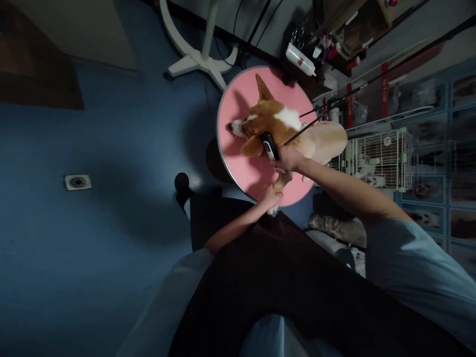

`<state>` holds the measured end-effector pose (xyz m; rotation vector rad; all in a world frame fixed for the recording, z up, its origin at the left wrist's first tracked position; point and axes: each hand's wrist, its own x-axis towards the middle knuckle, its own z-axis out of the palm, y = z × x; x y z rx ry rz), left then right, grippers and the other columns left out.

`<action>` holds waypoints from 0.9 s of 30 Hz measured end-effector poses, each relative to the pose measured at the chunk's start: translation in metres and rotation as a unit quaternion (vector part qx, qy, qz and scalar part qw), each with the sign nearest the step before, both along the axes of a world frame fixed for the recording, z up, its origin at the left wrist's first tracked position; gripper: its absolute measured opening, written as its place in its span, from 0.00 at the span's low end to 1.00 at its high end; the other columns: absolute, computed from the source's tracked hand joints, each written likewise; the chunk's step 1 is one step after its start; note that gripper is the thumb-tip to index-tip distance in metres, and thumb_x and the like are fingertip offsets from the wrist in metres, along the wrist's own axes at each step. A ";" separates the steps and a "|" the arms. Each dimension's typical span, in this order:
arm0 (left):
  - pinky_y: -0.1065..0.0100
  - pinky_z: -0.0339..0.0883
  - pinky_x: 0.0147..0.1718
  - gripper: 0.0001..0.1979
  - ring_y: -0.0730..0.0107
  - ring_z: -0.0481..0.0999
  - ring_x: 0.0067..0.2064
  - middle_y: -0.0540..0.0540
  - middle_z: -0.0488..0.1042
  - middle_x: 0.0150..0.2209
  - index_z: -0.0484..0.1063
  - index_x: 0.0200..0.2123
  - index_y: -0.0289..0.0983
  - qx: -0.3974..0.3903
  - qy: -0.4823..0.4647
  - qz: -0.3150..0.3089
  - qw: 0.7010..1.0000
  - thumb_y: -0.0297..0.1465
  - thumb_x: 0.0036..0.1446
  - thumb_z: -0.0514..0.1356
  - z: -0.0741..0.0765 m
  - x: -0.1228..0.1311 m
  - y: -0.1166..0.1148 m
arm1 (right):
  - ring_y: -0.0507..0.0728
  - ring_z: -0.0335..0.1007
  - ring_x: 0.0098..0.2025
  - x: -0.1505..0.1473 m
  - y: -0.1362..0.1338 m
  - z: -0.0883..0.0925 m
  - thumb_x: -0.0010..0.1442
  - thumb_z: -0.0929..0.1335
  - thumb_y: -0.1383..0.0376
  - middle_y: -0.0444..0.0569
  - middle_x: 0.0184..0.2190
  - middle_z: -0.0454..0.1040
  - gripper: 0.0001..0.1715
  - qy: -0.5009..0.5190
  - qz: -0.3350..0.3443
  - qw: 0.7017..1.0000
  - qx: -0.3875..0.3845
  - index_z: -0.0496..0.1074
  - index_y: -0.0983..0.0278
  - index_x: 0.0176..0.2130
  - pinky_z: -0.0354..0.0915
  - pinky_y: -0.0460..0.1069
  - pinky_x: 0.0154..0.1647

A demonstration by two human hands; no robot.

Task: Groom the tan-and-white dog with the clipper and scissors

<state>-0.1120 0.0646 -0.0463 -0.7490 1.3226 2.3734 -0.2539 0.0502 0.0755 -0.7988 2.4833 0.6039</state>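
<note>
A tan-and-white corgi [288, 119] is on the round pink worktop [253, 173]. The right hand [290, 157] grips a black hair clipper [269, 145] near its ear; the left hand [271, 197] is closed around its foreleg [284, 179].

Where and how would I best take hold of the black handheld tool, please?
Probably by the exposed upper end of the black handheld tool, coming from the picture's left, just beside the dog's lower ear. Its long body slants up and left out of the right hand, whose grip covers much of the lower part.
</note>
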 end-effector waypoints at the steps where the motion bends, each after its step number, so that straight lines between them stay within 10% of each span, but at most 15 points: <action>1: 0.62 0.66 0.37 0.09 0.55 0.79 0.37 0.42 0.77 0.29 0.74 0.31 0.36 -0.032 0.005 -0.016 0.999 0.20 0.47 0.68 -0.001 0.000 0.000 | 0.66 0.81 0.43 0.001 0.002 0.000 0.62 0.73 0.55 0.63 0.42 0.83 0.25 0.001 0.001 1.000 -0.011 0.74 0.72 0.51 0.71 0.50 0.40; 12: 0.65 0.68 0.39 0.17 0.54 0.81 0.48 0.33 0.82 0.48 0.78 0.51 0.29 -0.196 0.038 -0.139 0.970 0.28 0.59 0.66 0.005 0.003 -0.003 | 0.70 0.79 0.45 -0.018 0.035 0.001 0.63 0.70 0.49 0.66 0.45 0.81 0.31 0.038 0.000 0.995 -0.088 0.69 0.70 0.54 0.71 0.56 0.44; 27: 0.64 0.71 0.43 0.11 0.56 0.82 0.46 0.36 0.82 0.46 0.77 0.45 0.32 -0.188 0.028 -0.109 0.976 0.23 0.57 0.66 0.007 0.005 -0.013 | 0.67 0.79 0.43 0.005 0.025 -0.013 0.64 0.69 0.53 0.63 0.43 0.81 0.24 -0.022 -0.032 0.992 -0.117 0.72 0.70 0.48 0.71 0.55 0.44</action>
